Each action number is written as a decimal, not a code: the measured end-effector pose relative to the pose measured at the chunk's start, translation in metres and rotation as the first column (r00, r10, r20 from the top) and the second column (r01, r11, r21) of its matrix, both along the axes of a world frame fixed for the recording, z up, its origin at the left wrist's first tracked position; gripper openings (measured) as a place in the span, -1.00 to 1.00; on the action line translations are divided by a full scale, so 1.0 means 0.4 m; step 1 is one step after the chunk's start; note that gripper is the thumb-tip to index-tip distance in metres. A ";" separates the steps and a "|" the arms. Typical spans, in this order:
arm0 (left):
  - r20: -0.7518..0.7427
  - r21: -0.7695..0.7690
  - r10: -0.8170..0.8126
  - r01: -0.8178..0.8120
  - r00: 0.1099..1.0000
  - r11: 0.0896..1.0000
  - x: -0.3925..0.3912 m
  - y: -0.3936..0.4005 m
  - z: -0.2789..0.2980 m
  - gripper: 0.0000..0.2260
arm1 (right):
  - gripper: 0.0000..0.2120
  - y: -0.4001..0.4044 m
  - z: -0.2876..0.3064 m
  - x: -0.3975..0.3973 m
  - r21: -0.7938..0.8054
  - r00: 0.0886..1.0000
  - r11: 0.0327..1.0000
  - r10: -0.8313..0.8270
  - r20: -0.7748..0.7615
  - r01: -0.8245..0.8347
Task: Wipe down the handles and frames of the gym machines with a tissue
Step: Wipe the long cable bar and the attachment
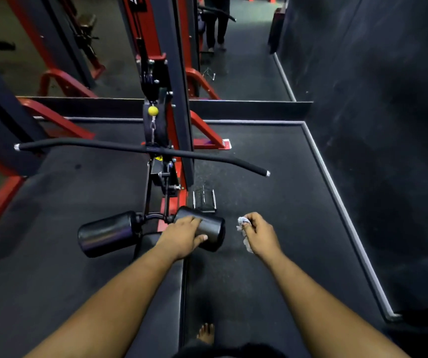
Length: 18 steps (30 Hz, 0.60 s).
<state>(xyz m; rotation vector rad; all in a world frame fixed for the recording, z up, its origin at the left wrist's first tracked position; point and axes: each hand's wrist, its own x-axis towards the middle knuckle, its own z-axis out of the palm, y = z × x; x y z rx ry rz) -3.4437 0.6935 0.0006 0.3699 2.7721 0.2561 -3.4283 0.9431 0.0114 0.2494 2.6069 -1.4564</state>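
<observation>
Flooring (272, 164) of dark rubber is carrying everything here, and its pale edging strip is running along the far edge and down the right edge, meeting at the far right corner. The machine frame (179, 104), a red and black upright, is standing on the floor near the middle of that far edge, in front of a mirror. The pull-down bar (119, 148) is hanging crosswise from a chain on the frame, its capped ends reaching out to either side. The padded seat (161, 293) is lying below it, between the person's forearms. Two black roller pads are sitting side by side above the seat's far end: the left roller pad (107, 233) is untouched, while the left hand (184, 235) is resting on top of the right roller pad (211, 228), fingers curled over it and thumb along its near side. The right hand (259, 233) is hovering just beside that pad's right end, its fingers pinching a crumpled white tissue (243, 228), apart from the pad.
</observation>
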 end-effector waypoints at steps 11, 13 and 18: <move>-0.024 -0.038 0.197 -0.198 0.980 0.980 -0.390 -0.201 -0.055 -0.44 | -0.96 -0.168 -0.098 -0.517 0.196 0.963 0.945 0.268 0.004 -0.263; -0.034 -0.044 0.211 -0.213 0.977 0.976 -0.461 -0.235 -0.066 -0.45 | -0.94 -0.215 -0.103 -0.601 0.226 0.948 0.924 0.318 -0.010 -0.308; -0.079 -0.010 0.290 -0.292 0.954 0.956 -0.632 -0.344 -0.106 -0.47 | -0.89 -0.362 -0.124 -0.789 0.305 0.883 0.842 0.470 -0.006 -0.446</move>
